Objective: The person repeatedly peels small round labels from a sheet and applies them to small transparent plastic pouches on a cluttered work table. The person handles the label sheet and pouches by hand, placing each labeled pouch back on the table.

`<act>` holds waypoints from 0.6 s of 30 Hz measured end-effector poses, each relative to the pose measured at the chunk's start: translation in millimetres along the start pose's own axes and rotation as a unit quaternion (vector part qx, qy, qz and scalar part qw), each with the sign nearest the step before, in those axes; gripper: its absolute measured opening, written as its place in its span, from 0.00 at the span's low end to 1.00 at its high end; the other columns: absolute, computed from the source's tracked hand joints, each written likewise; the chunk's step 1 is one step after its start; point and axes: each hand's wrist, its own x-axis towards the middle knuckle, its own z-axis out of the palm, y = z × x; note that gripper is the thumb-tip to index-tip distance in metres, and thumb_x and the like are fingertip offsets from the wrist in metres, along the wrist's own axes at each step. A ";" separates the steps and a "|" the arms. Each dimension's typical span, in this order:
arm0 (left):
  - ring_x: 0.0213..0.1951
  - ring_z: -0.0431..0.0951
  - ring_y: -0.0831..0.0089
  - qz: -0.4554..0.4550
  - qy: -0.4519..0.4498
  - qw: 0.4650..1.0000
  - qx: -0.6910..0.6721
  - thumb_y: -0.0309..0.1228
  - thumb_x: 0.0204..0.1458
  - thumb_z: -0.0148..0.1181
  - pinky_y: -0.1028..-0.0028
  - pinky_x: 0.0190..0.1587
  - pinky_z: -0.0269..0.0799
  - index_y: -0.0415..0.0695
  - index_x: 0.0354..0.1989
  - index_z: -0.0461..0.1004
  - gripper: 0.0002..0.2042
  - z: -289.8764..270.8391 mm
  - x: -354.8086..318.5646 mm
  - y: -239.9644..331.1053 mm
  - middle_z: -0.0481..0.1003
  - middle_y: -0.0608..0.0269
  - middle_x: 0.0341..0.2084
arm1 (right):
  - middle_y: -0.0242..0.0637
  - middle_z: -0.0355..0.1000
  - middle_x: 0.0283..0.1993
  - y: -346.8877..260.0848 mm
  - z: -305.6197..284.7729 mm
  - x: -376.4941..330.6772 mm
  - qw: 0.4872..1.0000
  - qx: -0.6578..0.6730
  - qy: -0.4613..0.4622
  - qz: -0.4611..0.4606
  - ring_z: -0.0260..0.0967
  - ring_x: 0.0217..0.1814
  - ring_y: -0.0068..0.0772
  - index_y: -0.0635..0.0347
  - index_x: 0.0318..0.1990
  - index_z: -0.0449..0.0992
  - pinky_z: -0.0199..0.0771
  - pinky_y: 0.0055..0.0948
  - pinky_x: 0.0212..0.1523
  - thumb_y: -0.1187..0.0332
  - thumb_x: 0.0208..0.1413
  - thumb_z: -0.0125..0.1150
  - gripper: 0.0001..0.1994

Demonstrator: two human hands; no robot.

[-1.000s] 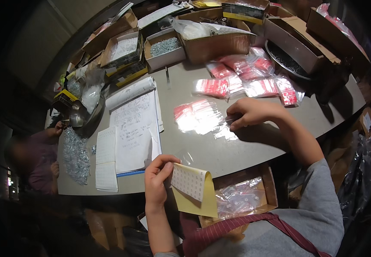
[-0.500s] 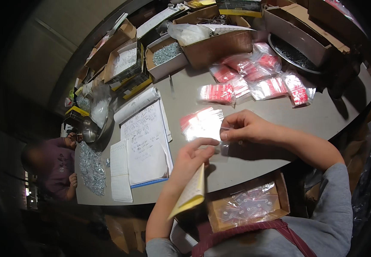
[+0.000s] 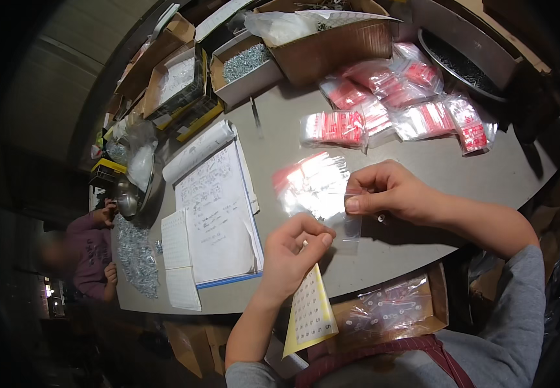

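My right hand (image 3: 390, 194) pinches the upper edge of a small clear zip bag (image 3: 348, 240) between thumb and fingers. A tiny white round piece, perhaps a sticker, shows by its lower fingers. My left hand (image 3: 293, 255) is closed, thumb against forefinger, at the bag's left side; whether it also grips the bag I cannot tell. From it hangs a yellow-edged sheet of small round stickers (image 3: 312, 310). Just beyond both hands lies a fanned stack of clear bags with red tops (image 3: 312, 184). Below them, an open cardboard box (image 3: 441, 294) holds clear bags with round white stickers (image 3: 390, 307).
Packs of red-and-clear bags (image 3: 335, 129) lie at the back right. An open notebook (image 3: 218, 213) and a pen (image 3: 255, 113) are to the left. Boxes of small hardware (image 3: 246, 64) line the back. Another person (image 3: 89, 252) sits at far left beside a metal pile (image 3: 136, 255).
The sticker sheet has swung so its printed face shows. My left thumb and forefinger have closed together. My right hand still pinches the bag, and the whole view has shifted slightly.
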 end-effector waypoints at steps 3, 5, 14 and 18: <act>0.38 0.75 0.84 -0.002 -0.002 1.000 -0.009 0.23 0.60 0.62 0.81 0.42 0.68 0.37 0.40 0.75 0.04 -0.9 -0.2 -0.6 0.78 0.65 0.37 | 0.21 0.70 0.28 1.9 -1.7 1.0 1.000 0.011 -0.003 0.010 0.60 0.29 0.10 0.61 0.32 0.75 0.57 0.18 0.29 0.65 0.61 0.67 0.10; 0.38 0.75 0.84 -0.002 0.000 1.000 -0.017 0.22 0.60 0.62 0.81 0.42 0.68 0.37 0.40 0.75 0.04 -0.5 -0.5 -1.0 0.78 0.65 0.37 | 0.21 0.70 0.28 1.8 -3.6 0.6 1.000 0.007 -0.006 0.019 0.59 0.29 0.10 0.60 0.32 0.76 0.57 0.17 0.29 0.65 0.61 0.67 0.10; 0.37 0.75 0.84 0.012 0.005 1.000 -0.017 0.21 0.59 0.63 0.81 0.41 0.68 0.37 0.41 0.75 0.04 -0.5 -2.7 -1.9 0.78 0.65 0.36 | 0.22 0.70 0.27 0.5 -1.8 0.5 1.000 0.011 -0.011 0.015 0.60 0.25 0.09 0.61 0.33 0.76 0.58 0.17 0.25 0.63 0.62 0.66 0.11; 0.35 0.74 0.86 0.022 0.006 0.999 -0.030 0.21 0.59 0.63 0.83 0.37 0.67 0.37 0.41 0.75 0.04 -1.9 -2.6 -4.3 0.79 0.65 0.35 | 0.22 0.69 0.26 1.3 -3.4 0.3 1.000 0.002 -0.014 0.009 0.59 0.24 0.10 0.61 0.33 0.76 0.57 0.17 0.24 0.63 0.62 0.66 0.11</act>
